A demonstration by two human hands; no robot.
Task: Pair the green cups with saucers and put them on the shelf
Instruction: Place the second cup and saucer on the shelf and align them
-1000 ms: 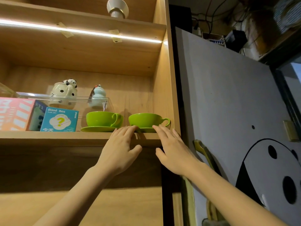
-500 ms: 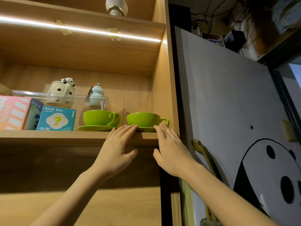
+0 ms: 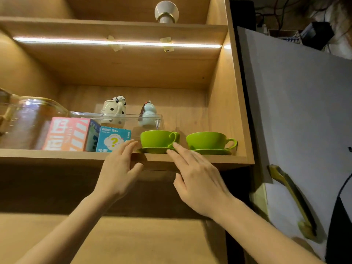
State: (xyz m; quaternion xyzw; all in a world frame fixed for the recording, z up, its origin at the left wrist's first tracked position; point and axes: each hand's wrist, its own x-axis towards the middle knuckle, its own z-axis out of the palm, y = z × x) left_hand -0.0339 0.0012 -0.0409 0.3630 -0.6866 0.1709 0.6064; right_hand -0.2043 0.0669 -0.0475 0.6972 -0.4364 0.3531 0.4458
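Two green cups stand on green saucers near the front edge of the wooden shelf [image 3: 200,159]. The left cup [image 3: 156,139] sits on its saucer [image 3: 152,150]; the right cup [image 3: 206,140] sits on its saucer [image 3: 213,151] close to the cabinet's right wall. My left hand [image 3: 120,168] is open, fingers reaching up just left of the left saucer. My right hand [image 3: 196,180] is open too, its fingertips touching the right rim of the left saucer below the cup's handle. Neither hand holds anything.
Left of the cups stand a blue "Blind Box" carton [image 3: 112,141], a pink box [image 3: 66,133] and a large glass jar [image 3: 28,121]. Behind them a clear riser [image 3: 122,116] carries a panda mug [image 3: 114,109] and a pale gourd figure [image 3: 149,113]. A grey door [image 3: 297,115] hangs open at right.
Both hands have shifted left from the right cup and saucer to either side of the left saucer. The view has swung left and up a little.
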